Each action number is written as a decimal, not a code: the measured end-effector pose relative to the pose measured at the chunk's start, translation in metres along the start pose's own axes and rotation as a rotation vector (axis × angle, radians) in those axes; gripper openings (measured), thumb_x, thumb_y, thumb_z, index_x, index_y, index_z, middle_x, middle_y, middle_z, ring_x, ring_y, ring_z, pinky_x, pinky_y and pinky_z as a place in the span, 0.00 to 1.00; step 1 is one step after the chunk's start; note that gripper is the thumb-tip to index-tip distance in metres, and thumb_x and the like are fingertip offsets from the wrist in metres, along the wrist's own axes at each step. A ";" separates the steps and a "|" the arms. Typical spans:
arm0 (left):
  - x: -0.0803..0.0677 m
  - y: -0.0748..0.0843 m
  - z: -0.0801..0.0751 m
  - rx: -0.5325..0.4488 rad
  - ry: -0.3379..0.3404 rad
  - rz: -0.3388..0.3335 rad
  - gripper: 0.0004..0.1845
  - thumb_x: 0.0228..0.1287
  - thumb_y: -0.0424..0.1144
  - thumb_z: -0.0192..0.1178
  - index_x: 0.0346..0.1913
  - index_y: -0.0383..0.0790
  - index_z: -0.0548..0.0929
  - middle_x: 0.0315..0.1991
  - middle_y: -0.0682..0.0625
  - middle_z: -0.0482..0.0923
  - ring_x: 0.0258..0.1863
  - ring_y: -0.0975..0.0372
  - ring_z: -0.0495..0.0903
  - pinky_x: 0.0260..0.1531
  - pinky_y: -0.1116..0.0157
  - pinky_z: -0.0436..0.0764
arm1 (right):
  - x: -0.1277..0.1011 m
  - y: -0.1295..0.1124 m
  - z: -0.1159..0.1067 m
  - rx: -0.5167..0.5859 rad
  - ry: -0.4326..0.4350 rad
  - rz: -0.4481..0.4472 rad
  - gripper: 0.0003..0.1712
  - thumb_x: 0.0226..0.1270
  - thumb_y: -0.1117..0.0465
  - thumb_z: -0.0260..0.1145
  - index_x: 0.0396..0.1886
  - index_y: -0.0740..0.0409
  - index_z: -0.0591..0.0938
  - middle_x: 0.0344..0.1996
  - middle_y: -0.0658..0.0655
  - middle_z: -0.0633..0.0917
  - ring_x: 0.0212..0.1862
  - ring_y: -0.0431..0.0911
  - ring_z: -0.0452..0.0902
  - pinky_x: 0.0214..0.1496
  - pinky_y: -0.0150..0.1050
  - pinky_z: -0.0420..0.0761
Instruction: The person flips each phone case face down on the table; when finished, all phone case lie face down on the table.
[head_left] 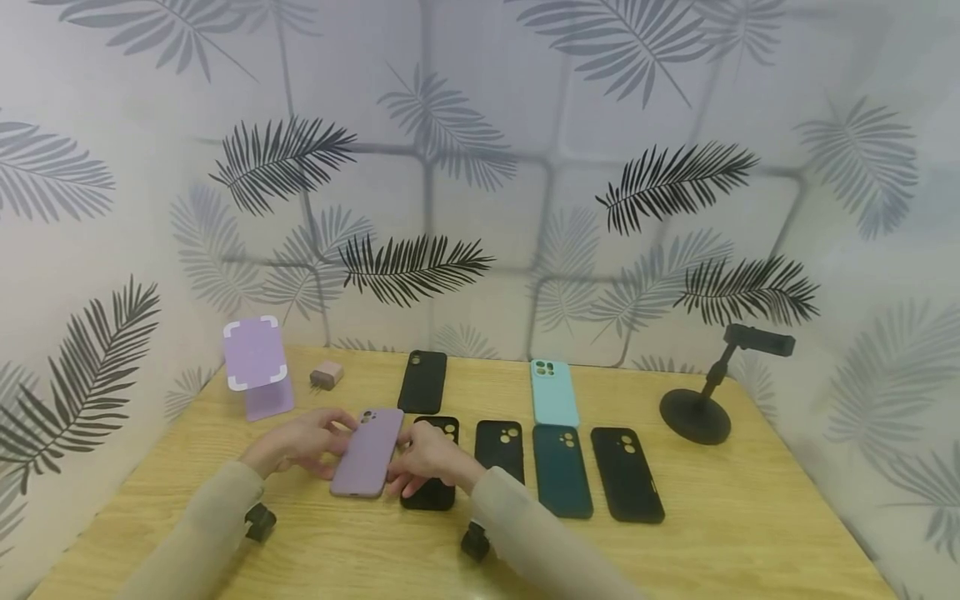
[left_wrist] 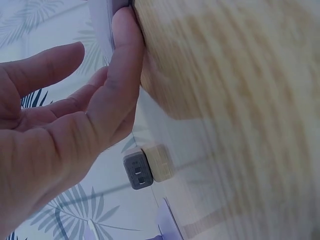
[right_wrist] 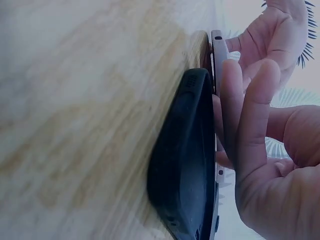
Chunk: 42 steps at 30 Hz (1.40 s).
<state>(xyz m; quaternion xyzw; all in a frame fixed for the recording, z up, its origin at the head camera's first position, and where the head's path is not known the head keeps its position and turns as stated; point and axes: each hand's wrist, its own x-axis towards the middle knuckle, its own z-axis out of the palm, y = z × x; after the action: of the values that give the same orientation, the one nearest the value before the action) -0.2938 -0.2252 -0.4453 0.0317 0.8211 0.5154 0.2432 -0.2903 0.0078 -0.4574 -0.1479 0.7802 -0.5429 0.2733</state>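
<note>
A lilac phone (head_left: 367, 452) is held just above the wooden table (head_left: 750, 517), between my two hands. My left hand (head_left: 303, 442) holds its left edge with the thumb near the camera corner. My right hand (head_left: 423, 467) holds the right edge, fingers curled round it. In the right wrist view those fingers (right_wrist: 252, 125) wrap the thin phone edge (right_wrist: 218, 50), directly over a black case (right_wrist: 182, 160) lying flat on the table. The same black case (head_left: 433, 497) shows partly under my right hand. In the left wrist view my left hand (left_wrist: 60, 130) touches the phone edge (left_wrist: 106, 25).
A lilac phone stand (head_left: 257, 367) and a small charger plug (head_left: 326, 375) sit at the back left. Other cases lie on the table: black (head_left: 422, 382), light blue (head_left: 554, 392), black (head_left: 499, 450), dark teal (head_left: 562, 471), black (head_left: 627, 475). A black holder stand (head_left: 697, 408) is at the right.
</note>
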 end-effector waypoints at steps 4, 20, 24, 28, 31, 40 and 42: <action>0.000 -0.003 -0.001 -0.013 0.001 0.002 0.24 0.64 0.26 0.55 0.64 0.29 0.67 0.59 0.30 0.68 0.49 0.51 0.76 0.35 0.57 0.87 | 0.001 0.000 -0.004 0.000 -0.020 -0.002 0.25 0.65 0.72 0.64 0.62 0.75 0.73 0.29 0.64 0.88 0.29 0.52 0.88 0.22 0.34 0.85; -0.004 0.002 0.000 0.140 0.115 0.114 0.21 0.66 0.30 0.54 0.62 0.29 0.72 0.53 0.33 0.73 0.46 0.52 0.77 0.40 0.58 0.83 | -0.013 0.001 -0.036 0.001 -0.016 -0.041 0.22 0.70 0.70 0.60 0.62 0.70 0.75 0.39 0.64 0.87 0.29 0.43 0.84 0.24 0.31 0.83; 0.000 0.011 0.009 0.134 0.107 0.156 0.21 0.69 0.33 0.54 0.62 0.29 0.72 0.55 0.31 0.74 0.48 0.51 0.78 0.44 0.55 0.85 | -0.019 0.005 -0.047 -0.039 0.003 -0.046 0.21 0.71 0.68 0.60 0.62 0.69 0.75 0.38 0.61 0.87 0.33 0.46 0.85 0.30 0.35 0.85; 0.010 0.018 0.019 0.060 0.093 0.161 0.22 0.70 0.32 0.55 0.64 0.28 0.71 0.56 0.32 0.73 0.45 0.53 0.80 0.41 0.57 0.86 | -0.023 0.010 -0.055 -0.044 0.028 -0.036 0.20 0.71 0.67 0.61 0.60 0.68 0.77 0.39 0.60 0.87 0.37 0.48 0.85 0.36 0.40 0.87; 0.015 0.022 0.024 0.007 0.066 0.164 0.22 0.69 0.31 0.56 0.64 0.27 0.71 0.53 0.33 0.75 0.41 0.55 0.81 0.39 0.59 0.87 | -0.026 0.012 -0.060 -0.046 0.042 -0.036 0.20 0.71 0.67 0.61 0.60 0.68 0.77 0.41 0.61 0.86 0.39 0.50 0.85 0.39 0.42 0.88; 0.018 0.029 0.039 -0.077 0.006 0.163 0.22 0.68 0.28 0.57 0.63 0.25 0.70 0.54 0.31 0.76 0.45 0.52 0.84 0.41 0.58 0.87 | -0.040 0.016 -0.069 -0.084 0.079 -0.041 0.20 0.70 0.69 0.61 0.60 0.70 0.77 0.50 0.66 0.83 0.45 0.53 0.85 0.44 0.43 0.87; 0.018 0.030 0.042 -0.088 -0.018 0.184 0.22 0.69 0.28 0.56 0.64 0.23 0.69 0.54 0.30 0.76 0.47 0.50 0.83 0.43 0.57 0.87 | -0.041 0.016 -0.069 -0.106 0.095 -0.043 0.19 0.70 0.69 0.60 0.59 0.70 0.78 0.53 0.67 0.83 0.46 0.52 0.85 0.45 0.43 0.87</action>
<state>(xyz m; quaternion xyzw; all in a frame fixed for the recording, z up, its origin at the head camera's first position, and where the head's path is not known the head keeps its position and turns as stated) -0.2975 -0.1704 -0.4411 0.1007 0.7891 0.5708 0.2034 -0.2967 0.0885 -0.4430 -0.1528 0.8166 -0.5130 0.2159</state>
